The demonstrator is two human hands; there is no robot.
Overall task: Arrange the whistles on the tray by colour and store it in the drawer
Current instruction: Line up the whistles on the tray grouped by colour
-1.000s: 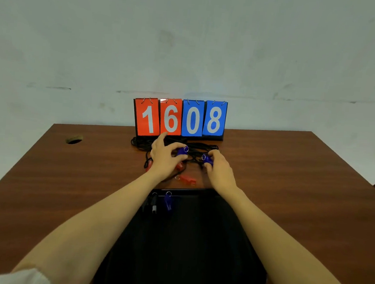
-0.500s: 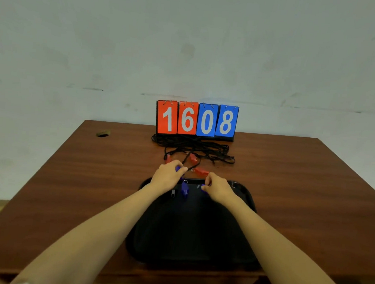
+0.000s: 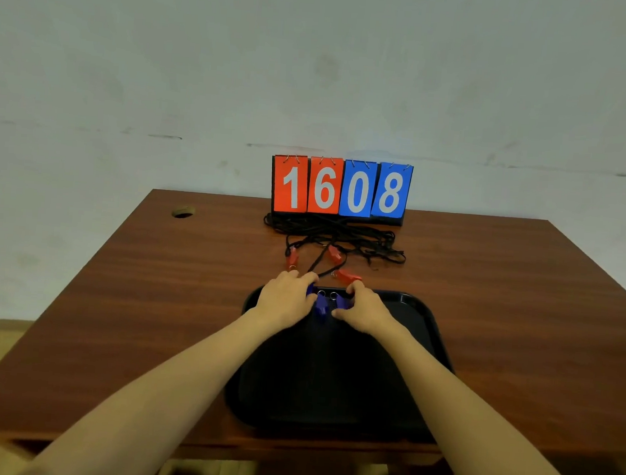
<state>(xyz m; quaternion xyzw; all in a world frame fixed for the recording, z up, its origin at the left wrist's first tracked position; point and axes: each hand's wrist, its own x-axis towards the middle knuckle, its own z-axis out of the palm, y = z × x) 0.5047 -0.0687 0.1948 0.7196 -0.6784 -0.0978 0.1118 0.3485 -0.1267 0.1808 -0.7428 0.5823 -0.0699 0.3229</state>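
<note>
Both hands at black tray's far edge | left hand and right hand each apparently pinching a blue whistle | three red whistles lie beyond on table, cords tangled before scoreboard.

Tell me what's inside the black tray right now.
Blue whistles lie at the far edge of the black tray, between the left hand and right hand. The hands hide part of them, so their count is unclear.
</note>
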